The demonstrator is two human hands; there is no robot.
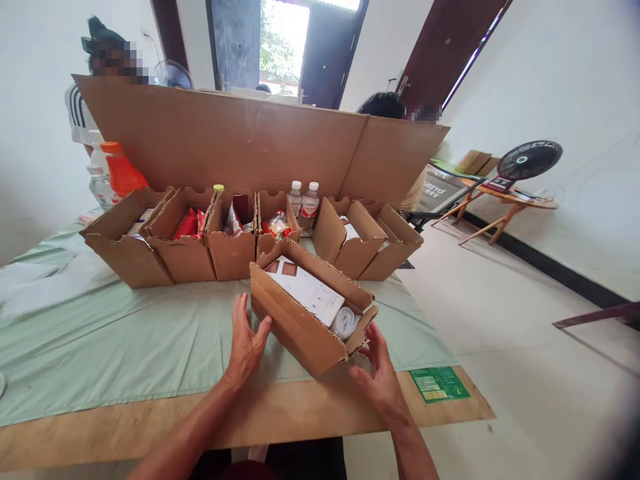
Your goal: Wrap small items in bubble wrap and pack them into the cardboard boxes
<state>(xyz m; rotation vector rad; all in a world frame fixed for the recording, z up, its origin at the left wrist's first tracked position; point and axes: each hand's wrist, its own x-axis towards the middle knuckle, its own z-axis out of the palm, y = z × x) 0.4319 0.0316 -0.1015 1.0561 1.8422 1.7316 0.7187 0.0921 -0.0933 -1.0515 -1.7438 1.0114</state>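
An open cardboard box sits at an angle on the green cloth, in front of a row of similar boxes. Inside it lie a white printed packet and a clear, rolled-up item at its near right end. My left hand is beside the box's left side, thumb and fingers spread, the thumb close to the cardboard. At the box's right end is my right hand, fingers apart and curved near the corner; some fingertips are hidden behind it. Neither hand is closed on anything.
Behind stands a row of boxes with packets inside, two clear bottles and an orange bottle. A tall cardboard panel spans the table's back, with people beyond. A fan stands on a small table at right.
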